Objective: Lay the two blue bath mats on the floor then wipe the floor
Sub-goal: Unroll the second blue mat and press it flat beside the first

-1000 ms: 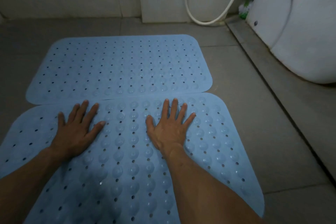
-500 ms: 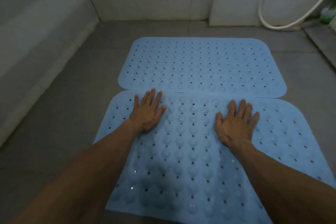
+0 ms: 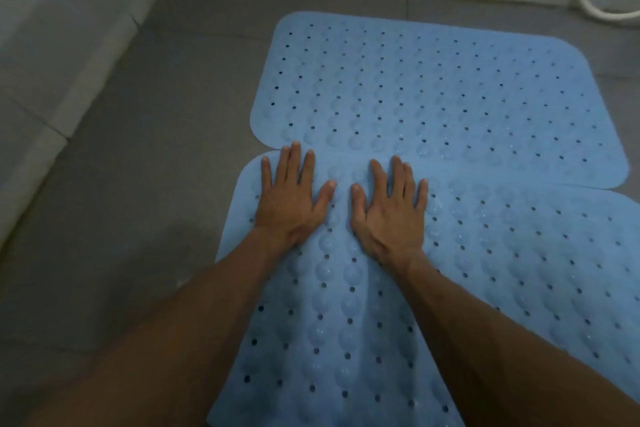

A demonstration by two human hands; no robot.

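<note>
Two hands lie flat and palm-down on the near bath mat (image 3: 485,288), fingers spread, holding nothing; the left hand (image 3: 291,198) sits by the mat's far left corner, its longest fingertips reaching the seam where the far bath mat (image 3: 433,90) begins; the right hand (image 3: 389,208) rests just beside it, the two thumbs near each other but apart. Both forearms run back from the hands over the near mat toward the bottom of the view. Beyond the fingertips the far mat lies flat on the grey tiled floor (image 3: 156,149), its near edge touching or slightly overlapping the near mat's far edge; which lies on top cannot be told. Left of the left hand the floor is bare as far as a pale tiled wall (image 3: 62,28) that runs diagonally; past the far mat a strip of floor meets another pale wall. Far to the right of the right hand, at the view's top corner, a white hose (image 3: 599,7) curves along the floor; the near mat runs out of view on that side.
</note>
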